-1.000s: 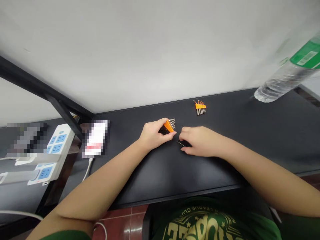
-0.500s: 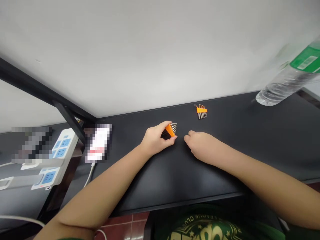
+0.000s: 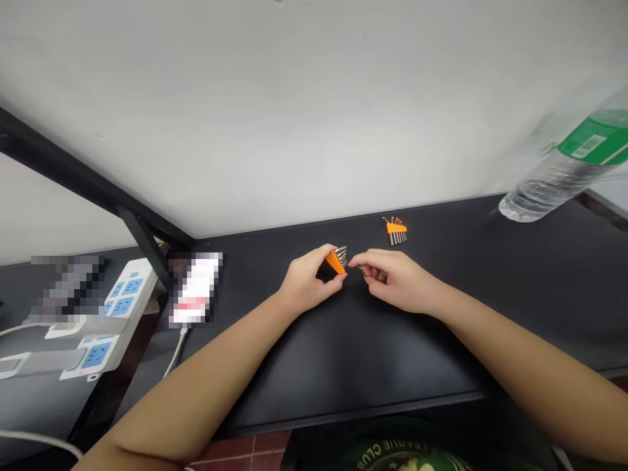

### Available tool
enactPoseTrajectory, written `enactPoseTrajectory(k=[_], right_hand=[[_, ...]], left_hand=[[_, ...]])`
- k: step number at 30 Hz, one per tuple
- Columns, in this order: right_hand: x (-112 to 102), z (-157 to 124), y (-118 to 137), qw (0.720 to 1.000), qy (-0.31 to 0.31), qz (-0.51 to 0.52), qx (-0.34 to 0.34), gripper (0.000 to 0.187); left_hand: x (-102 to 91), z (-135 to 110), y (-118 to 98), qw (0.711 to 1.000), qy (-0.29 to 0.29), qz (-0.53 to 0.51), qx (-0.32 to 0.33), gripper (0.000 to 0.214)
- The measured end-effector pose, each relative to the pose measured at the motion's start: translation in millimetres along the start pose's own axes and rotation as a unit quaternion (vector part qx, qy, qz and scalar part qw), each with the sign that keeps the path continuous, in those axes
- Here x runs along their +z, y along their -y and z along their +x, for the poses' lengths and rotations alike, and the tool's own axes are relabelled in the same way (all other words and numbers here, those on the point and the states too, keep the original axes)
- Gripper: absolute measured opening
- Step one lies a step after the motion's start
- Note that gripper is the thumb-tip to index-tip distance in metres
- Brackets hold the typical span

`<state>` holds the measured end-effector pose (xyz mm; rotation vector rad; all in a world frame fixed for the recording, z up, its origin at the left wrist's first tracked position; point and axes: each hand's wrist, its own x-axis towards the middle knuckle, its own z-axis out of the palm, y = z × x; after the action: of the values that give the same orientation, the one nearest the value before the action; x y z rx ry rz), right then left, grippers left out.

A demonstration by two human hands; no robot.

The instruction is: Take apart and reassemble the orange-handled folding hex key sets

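My left hand [image 3: 308, 280] pinches an orange hex key holder [image 3: 335, 262] by its two ends, between thumb and fingers. Several silver hex keys [image 3: 342, 254] poke out of its right side. Close to its right, my right hand [image 3: 400, 280] is closed with a thin metal piece [image 3: 362, 269] at the fingertips, apparently a small hex key; most of it is hidden by the fingers. A second orange hex key holder [image 3: 396, 229], filled with several keys, lies on the black table [image 3: 353, 353] beyond my right hand.
At the back right a clear water bottle [image 3: 534, 186] with a green label stands near the wall. To the left are a blurred phone [image 3: 197, 288] on a white cable, a black metal frame bar [image 3: 142, 242] and a white power strip [image 3: 122, 314] with plugs.
My right hand has turned and its fingers have come nearer to the holder, so the thin metal piece now shows. The left hand keeps its grip on the holder. The view has shifted slightly.
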<state>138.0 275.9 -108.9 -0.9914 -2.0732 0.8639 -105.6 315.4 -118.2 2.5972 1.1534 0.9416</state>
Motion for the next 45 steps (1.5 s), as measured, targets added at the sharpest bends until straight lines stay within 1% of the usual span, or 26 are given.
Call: enactPoseTrajectory(k=[1, 3, 4, 6, 9, 21, 28, 34, 40, 43, 45], right_hand=[[2.2, 1.5, -0.9, 0.997, -0.022, 0.074, 0.006, 0.031], [9.0, 4.0, -3.0, 0.975, -0.060, 0.209, 0.037, 0.020], [12.9, 5.0, -4.2, 0.962, -0.080, 0.257, 0.052, 0.017], [20.4, 6.5, -6.7, 0.942, -0.122, 0.305, 0.070, 0.016], [27.8, 8.0, -10.2, 0.936, -0.163, 0.303, 0.076, 0.020], [28.9, 6.7, -10.1, 0.946, -0.157, 0.275, 0.067, 0.021], [28.3, 5.9, -11.2, 0.956, -0.153, 0.242, 0.057, 0.021], [29.8, 4.5, -12.8, 0.959, -0.167, 0.224, 0.049, 0.017], [31.0, 2.2, -14.9, 0.967, -0.168, 0.191, 0.034, 0.019], [32.7, 2.1, -13.4, 0.965, -0.165, 0.198, 0.045, 0.020], [34.0, 2.9, -12.0, 0.959, -0.156, 0.230, 0.058, 0.021]], left_hand=[[-0.2, 0.1, -0.5, 1.000, 0.001, -0.001, -0.001, 0.040], [0.2, -0.1, -0.9, 1.000, -0.005, -0.003, 0.003, 0.041], [0.6, -0.3, -1.0, 1.000, -0.008, -0.003, 0.006, 0.041], [1.4, -0.6, -1.2, 1.000, -0.014, -0.004, 0.013, 0.040], [1.8, -0.4, -2.1, 1.000, -0.013, -0.006, 0.019, 0.036], [1.7, -0.7, -3.5, 1.000, -0.005, -0.001, 0.025, 0.035], [2.8, -1.3, -1.5, 1.000, -0.011, -0.004, 0.028, 0.036], [2.5, -1.6, -1.6, 0.999, -0.015, -0.001, 0.029, 0.038], [3.5, -1.5, -0.6, 0.999, -0.014, 0.009, 0.032, 0.038], [3.7, -1.5, -1.0, 0.999, -0.009, 0.009, 0.039, 0.037], [3.7, -1.7, -1.5, 0.999, -0.009, 0.008, 0.039, 0.036]])
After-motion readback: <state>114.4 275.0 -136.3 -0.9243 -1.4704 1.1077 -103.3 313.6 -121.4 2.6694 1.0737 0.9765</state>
